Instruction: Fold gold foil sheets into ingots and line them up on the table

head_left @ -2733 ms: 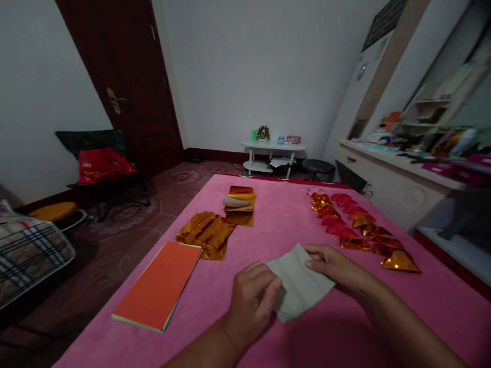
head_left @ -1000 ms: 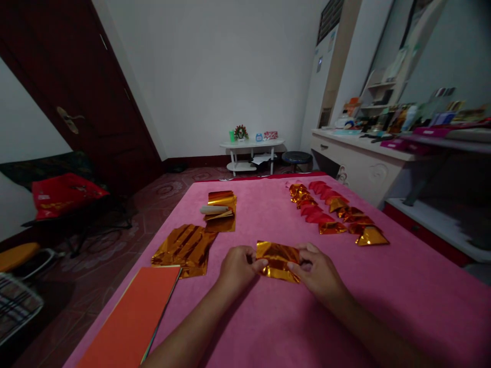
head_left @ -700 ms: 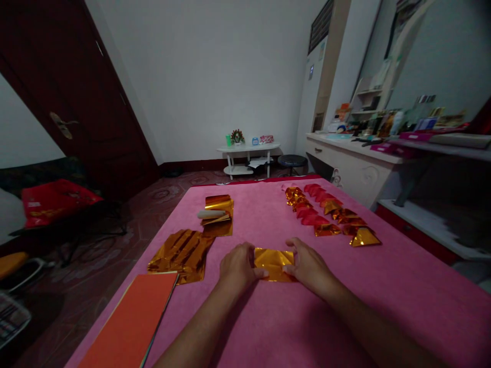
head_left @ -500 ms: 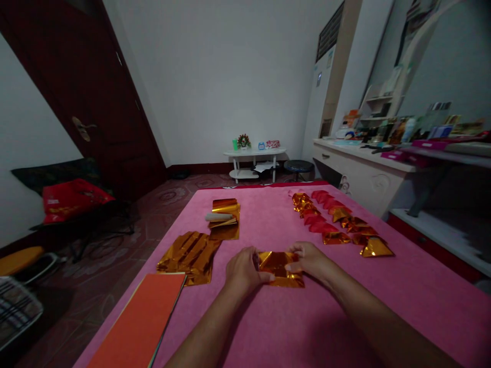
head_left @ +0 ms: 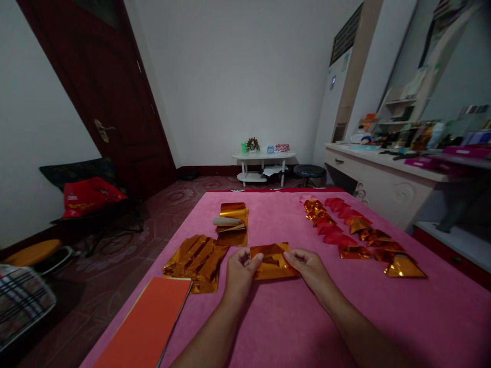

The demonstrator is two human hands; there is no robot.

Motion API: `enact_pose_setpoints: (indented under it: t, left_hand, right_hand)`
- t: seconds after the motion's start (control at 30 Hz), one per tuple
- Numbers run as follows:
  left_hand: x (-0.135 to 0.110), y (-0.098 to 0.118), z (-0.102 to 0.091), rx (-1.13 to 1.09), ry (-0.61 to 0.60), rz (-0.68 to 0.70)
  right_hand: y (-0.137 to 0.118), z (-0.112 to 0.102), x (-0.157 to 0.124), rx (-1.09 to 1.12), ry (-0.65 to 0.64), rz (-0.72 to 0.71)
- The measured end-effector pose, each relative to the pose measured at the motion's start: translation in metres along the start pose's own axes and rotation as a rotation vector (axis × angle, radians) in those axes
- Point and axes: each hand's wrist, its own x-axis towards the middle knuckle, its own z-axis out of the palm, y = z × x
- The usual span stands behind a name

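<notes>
A shiny gold foil sheet (head_left: 271,263) is held between my two hands above the pink cloth (head_left: 276,317). My left hand (head_left: 242,268) pinches its left edge, thumb on top. At the right edge my right hand (head_left: 307,263) grips it between thumb and fingers. Left of my hands lies a fanned stack of gold foil sheets (head_left: 197,260). Behind that stack is another gold foil pile (head_left: 233,237) with a grey rod-like object (head_left: 226,221) lying on it. Folded gold foil pieces (head_left: 404,266) and red folded pieces (head_left: 337,238) lie in rows at the right.
An orange paper stack (head_left: 148,322) lies at the table's near left. Beyond the table are a small white table (head_left: 264,156) and a round stool (head_left: 309,171). A cluttered dresser (head_left: 383,168) stands right; a red bag (head_left: 92,197) rests on a chair at left.
My right hand has shifted from the top of the foil to its right edge. The foil now looks flatter and stretched between both hands. The camera view has turned slightly left.
</notes>
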Motion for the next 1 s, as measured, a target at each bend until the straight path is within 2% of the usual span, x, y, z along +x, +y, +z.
enact_pose_setpoints:
  t: [0.1,0.2,0.37,0.5,0.7,0.87,1.0]
  left_hand:
    - [-0.001,0.003,0.002,-0.091,-0.129,-0.032]
    - [-0.001,0.002,0.003,-0.084,-0.169,-0.026]
    - [-0.003,0.001,0.004,-0.052,-0.132,-0.022]
    - [-0.005,0.0,0.005,-0.051,-0.148,-0.053]
    - [-0.002,-0.006,-0.001,0.055,-0.078,0.017]
    - [-0.004,-0.002,-0.003,0.18,-0.036,0.091]
    - [-0.007,0.004,-0.005,0.438,0.008,0.182]
  right_hand:
    - [0.003,0.002,-0.003,0.004,0.016,-0.019]
    - [0.001,0.003,-0.006,0.034,0.007,-0.016]
    - [-0.005,0.005,-0.011,0.169,-0.027,0.003]
    - [-0.003,0.006,-0.014,0.233,0.014,0.027]
    - [-0.003,0.005,-0.016,0.212,0.028,0.019]
    - [-0.008,0.006,-0.017,0.174,0.038,0.03]
    - [-0.001,0.005,-0.015,0.029,0.072,0.028]
